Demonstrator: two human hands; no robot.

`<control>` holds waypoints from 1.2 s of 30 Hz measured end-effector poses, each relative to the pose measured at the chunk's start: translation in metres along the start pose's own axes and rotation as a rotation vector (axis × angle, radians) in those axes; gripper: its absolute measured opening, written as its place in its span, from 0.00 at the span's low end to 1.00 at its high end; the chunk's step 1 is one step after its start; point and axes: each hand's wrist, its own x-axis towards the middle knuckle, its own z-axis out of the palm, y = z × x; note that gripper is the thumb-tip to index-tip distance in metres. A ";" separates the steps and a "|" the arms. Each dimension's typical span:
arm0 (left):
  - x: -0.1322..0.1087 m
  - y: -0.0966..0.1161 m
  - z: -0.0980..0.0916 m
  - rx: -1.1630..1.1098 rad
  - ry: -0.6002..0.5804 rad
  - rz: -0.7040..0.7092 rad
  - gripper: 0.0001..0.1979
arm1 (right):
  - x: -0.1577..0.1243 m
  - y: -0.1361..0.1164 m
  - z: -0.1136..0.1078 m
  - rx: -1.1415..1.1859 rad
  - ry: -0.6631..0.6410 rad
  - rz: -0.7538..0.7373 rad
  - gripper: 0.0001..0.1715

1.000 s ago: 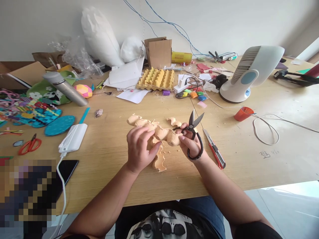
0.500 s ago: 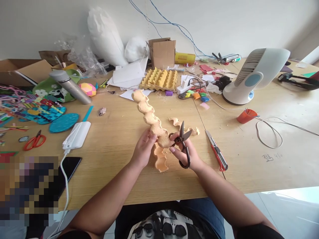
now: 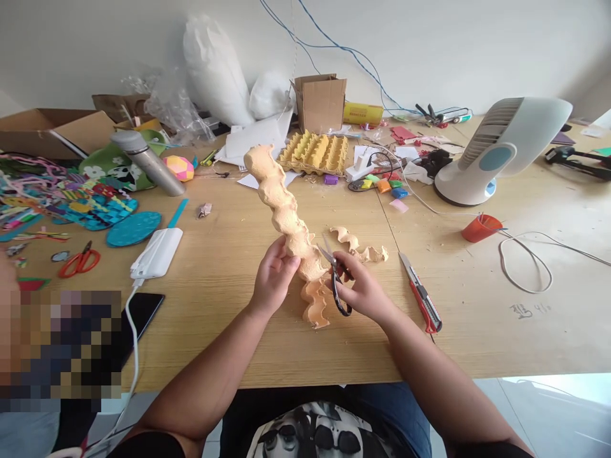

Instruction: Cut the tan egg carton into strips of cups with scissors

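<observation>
My left hand (image 3: 275,278) is closed on a long strip of egg carton (image 3: 287,216), holding it tilted above the table with its cups bulging upward. In my right hand (image 3: 361,284) is a pair of black-handled scissors (image 3: 340,287), its fingers wrapped round the handles. The blades lie against the strip's right edge near its lower end; whether they bite into it I cannot tell. Beneath the held strip a second egg carton strip (image 3: 316,306) rests on the table, partly covered. Thin wavy offcuts (image 3: 372,254) lie just beyond my right hand.
A red utility knife (image 3: 422,296) with its blade showing lies right of my right hand. Further back are a yellow egg tray (image 3: 315,152), a white fan (image 3: 496,152) and an orange cup (image 3: 482,228). Leftward lie red-handled scissors (image 3: 79,261), a power bank (image 3: 156,253) and a phone (image 3: 147,312).
The scissors have turned and moved left, so their blades now meet the strip's edge. My left hand has raised the strip's far end. The whole view has shifted slightly.
</observation>
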 end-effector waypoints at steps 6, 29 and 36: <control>0.000 -0.005 -0.002 -0.034 -0.012 -0.014 0.23 | -0.002 0.002 0.001 -0.191 -0.019 -0.094 0.18; 0.006 0.004 -0.005 -0.102 -0.169 -0.111 0.25 | -0.002 0.003 -0.006 -0.333 0.062 -0.283 0.20; 0.004 0.001 -0.004 -0.083 -0.170 -0.095 0.26 | -0.003 0.003 -0.005 -0.402 0.114 -0.306 0.21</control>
